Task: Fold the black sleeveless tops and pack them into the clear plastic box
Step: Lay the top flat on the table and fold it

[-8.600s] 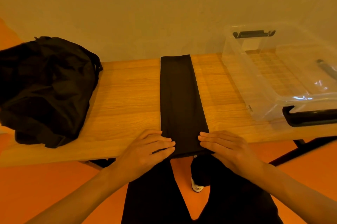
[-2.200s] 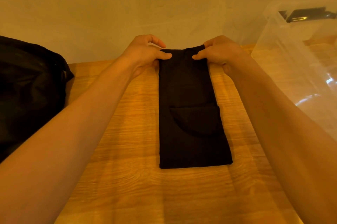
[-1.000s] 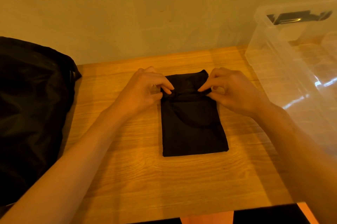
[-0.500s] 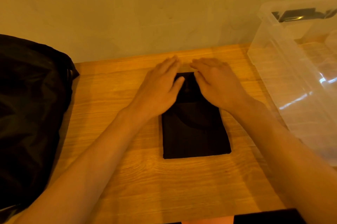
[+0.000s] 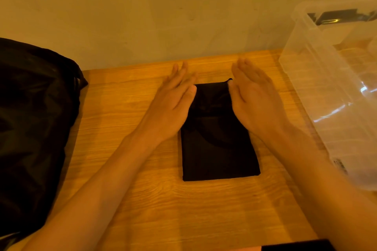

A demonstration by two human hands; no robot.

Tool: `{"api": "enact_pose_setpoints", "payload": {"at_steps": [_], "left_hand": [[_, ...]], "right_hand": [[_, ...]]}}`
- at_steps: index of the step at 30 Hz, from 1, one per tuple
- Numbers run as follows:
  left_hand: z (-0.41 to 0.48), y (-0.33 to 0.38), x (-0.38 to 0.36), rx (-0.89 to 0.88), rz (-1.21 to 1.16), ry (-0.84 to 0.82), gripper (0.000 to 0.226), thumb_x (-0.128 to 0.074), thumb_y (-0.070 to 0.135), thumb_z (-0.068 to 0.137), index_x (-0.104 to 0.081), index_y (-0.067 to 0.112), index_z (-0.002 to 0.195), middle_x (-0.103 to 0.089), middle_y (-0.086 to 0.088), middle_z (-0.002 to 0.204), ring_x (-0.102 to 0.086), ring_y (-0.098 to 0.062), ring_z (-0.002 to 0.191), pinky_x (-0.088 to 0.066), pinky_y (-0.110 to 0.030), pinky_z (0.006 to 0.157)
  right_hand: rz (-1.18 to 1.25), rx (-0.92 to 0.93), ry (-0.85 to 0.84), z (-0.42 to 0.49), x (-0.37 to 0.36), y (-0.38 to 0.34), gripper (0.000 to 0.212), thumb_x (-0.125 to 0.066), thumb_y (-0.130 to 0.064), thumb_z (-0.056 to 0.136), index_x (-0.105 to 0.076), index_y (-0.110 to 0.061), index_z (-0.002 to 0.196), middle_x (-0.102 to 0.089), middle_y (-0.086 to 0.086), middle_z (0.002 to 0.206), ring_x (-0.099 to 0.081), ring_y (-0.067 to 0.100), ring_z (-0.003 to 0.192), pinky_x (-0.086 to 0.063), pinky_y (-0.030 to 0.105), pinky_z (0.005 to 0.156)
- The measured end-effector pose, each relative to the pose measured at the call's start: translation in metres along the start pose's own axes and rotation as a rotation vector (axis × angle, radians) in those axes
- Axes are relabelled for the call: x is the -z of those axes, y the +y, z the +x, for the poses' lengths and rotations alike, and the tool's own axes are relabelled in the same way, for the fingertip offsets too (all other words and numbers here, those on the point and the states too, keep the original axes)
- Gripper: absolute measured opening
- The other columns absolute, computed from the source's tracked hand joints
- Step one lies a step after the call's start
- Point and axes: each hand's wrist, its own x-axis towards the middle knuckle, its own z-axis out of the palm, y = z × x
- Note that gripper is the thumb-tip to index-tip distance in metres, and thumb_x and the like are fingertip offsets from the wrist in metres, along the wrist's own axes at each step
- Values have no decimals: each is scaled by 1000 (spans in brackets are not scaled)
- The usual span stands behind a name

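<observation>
Folded black top (image 5: pixel 218 140) lies mid-table (image 5: pixel 204 210), flat left hand (image 5: pixel 173 103) and right hand (image 5: pixel 253 101) flanking its far end, fingers straight, holding nothing. Clear box (image 5: pixel 334 91) at right edge, black pile (image 5: pixel 30 124) at left edge, plain wall (image 5: pixel 163 10) behind.

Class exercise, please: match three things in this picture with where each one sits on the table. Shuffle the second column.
1 folded black top
2 clear plastic box
3 black bundle

A left end of the table
B right end
C centre, between the left hand and right hand

Pairs: 1-C, 2-B, 3-A
</observation>
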Motion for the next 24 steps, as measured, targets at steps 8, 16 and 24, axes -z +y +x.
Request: {"api": "enact_pose_setpoints", "payload": {"at_steps": [8, 16, 24], "left_hand": [[-15, -4, -23, -45, 430, -172, 65, -5, 57, 102, 4, 30, 161, 20, 10, 166, 24, -7, 151, 8, -36, 127], [-28, -4, -10, 8, 133, -27, 64, -11, 57, 103, -10, 31, 161, 5, 15, 169, 13, 1, 153, 3, -32, 127], [-43, 8, -22, -64, 306, -114, 70, -5, 59, 100, 0, 25, 161, 11, 9, 168, 19, -3, 152, 8, -31, 126]], "right_hand": [[-246, -55, -337, -4, -16, -6, 72, -2, -54, 102, 3, -13, 161, 5, 5, 169, 12, 16, 154, 9, 40, 126], [-127, -82, -267, -17, 1, 11, 80, 11, -62, 96, 5, -15, 161, 7, 3, 169, 15, 15, 154, 11, 37, 124], [-183, 138, -262, -30, -9, -14, 75, 5, -53, 99, -7, -13, 161, -3, 4, 169, 9, 16, 155, 8, 39, 125]]}}
